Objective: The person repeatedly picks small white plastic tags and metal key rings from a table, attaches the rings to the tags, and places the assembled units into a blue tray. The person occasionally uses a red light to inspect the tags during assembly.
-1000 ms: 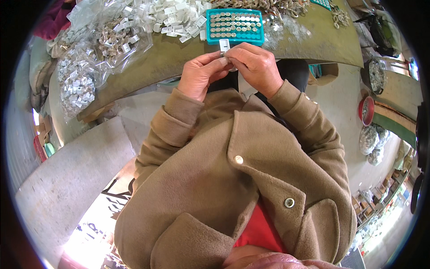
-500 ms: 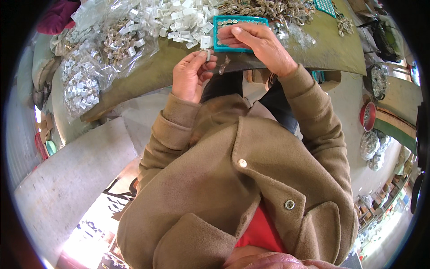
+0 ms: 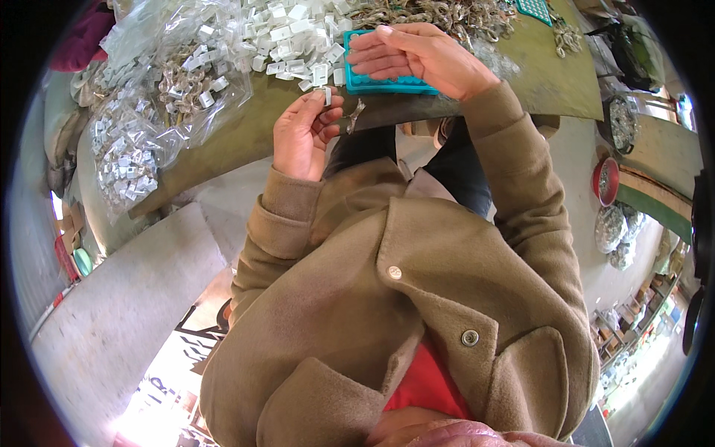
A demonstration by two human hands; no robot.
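My left hand [image 3: 299,134] is closed, with thumb and fingers pinching a small white plastic piece [image 3: 327,95] at the table's near edge. Over a turquoise tray [image 3: 398,89] my right hand [image 3: 428,59] is stretched out, its fingers straight and hiding most of the tray's inside. Whether anything small is under those fingers is hidden. Between the two hands, by the table edge, is a small twisted shiny piece [image 3: 354,117]; its kind is too small to tell. A heap of white plastic pieces [image 3: 287,33] lies just beyond my left hand.
Clear plastic bags with shiny and white parts [image 3: 190,86] spread over the left of the green-brown table [image 3: 555,74]. Brownish shiny pieces [image 3: 424,13] are heaped at the back. A second turquoise tray [image 3: 534,10] lies far right. A red bowl [image 3: 605,181] stands off to the right.
The view has shifted slightly, so the table sits a little further left. My right hand has straightened and flattened over the tray. My left hand still pinches the white piece.
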